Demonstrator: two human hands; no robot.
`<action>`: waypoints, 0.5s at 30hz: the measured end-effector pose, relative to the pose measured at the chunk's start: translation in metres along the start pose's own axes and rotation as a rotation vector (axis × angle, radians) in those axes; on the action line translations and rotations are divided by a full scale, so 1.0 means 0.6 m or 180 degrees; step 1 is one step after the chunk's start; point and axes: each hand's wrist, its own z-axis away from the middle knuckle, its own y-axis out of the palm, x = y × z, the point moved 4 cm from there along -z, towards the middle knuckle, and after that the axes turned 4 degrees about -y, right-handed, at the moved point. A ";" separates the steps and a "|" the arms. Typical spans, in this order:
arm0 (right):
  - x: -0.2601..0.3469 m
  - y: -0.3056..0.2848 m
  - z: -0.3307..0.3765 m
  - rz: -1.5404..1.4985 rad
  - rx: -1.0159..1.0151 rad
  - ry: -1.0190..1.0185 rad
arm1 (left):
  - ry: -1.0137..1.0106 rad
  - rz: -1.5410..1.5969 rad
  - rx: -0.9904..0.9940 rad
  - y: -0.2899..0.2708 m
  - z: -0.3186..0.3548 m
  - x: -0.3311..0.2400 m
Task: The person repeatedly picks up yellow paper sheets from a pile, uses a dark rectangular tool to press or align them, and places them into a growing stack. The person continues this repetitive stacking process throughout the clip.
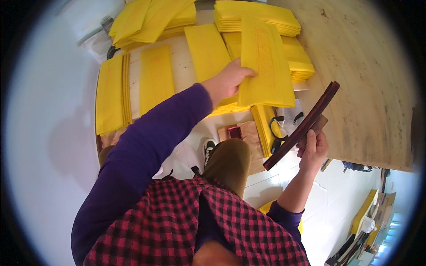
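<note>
Yellow paper dominates the head view: stacks and single sheets are spread over a white table [186, 71], with a bare plywood board [368, 66] lying to the right. A yellow sheet [266, 66] is held by the left hand [228, 82]; the grip is closed on its lower left edge, thumb on top, fingers hidden beneath. The sheet's long axis runs away from the person, nearly upright in the picture, and it is raised above the yellow stacks [262, 20] behind it. A long dark wooden strip [304, 126] is held by the right hand [313, 148], the grip being wrapped about its lower half together with a small brownish block [317, 126]. The strip is tilted, its upper end pointing up and right over the board's edge. The sheet lies up and left of the strip, near but apart; the left hand is the nearer to it. More sheets [155, 77] lie flat at left. A brown-trousered knee [228, 159] is seen below.
</note>
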 end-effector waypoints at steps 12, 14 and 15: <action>-0.034 -0.027 -0.031 0.0170 -0.0148 0.0073 | -0.0011 -0.1519 -0.0592 -0.005 -0.062 0.115; -0.036 -0.023 -0.038 0.0067 -0.0135 -0.0064 | 0.0109 -0.1460 -0.0480 0.011 -0.046 0.108; -0.037 -0.024 -0.040 0.0018 -0.0194 -0.0026 | 0.0114 -0.1427 -0.0431 0.020 -0.041 0.102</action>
